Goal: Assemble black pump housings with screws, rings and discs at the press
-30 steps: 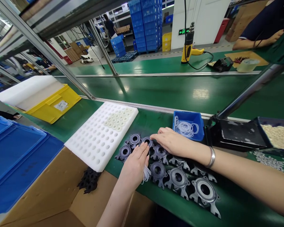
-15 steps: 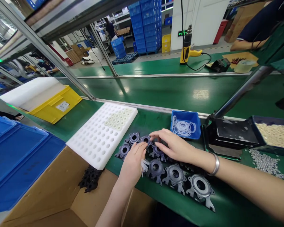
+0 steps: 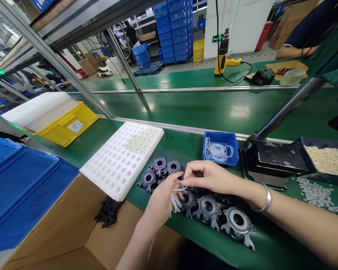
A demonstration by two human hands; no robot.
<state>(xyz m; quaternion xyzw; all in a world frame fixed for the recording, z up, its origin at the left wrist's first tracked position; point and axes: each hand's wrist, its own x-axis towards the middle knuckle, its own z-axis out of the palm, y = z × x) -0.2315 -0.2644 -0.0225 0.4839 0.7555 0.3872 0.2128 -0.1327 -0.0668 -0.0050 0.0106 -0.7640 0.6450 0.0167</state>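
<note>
My left hand [image 3: 160,202] is closed around a bunch of thin white rubber rings [image 3: 175,201], whose loops hang out past the fingers. My right hand [image 3: 207,175] meets it at the fingertips, pinching one ring at the top of the bunch. Beneath both hands lie several black round housings [image 3: 209,207] with grey ring grooves and forked legs, set in rows on the green bench. The hands hide some of the middle ones. Behind my right hand, a small blue bin [image 3: 233,150] contains more white rings.
Left of the housings lies a white foam tray [image 3: 107,165], partly filled with pale round pieces. An open cardboard box [image 3: 70,210] sits at the bench's front left. To the right are a black bin [image 3: 281,159] and scattered small metal pieces [image 3: 317,195]. A metal post slants at right.
My hands have drawn together and risen off the housings at the back. The right fingertips have come to the bunch and now pinch a ring there.
</note>
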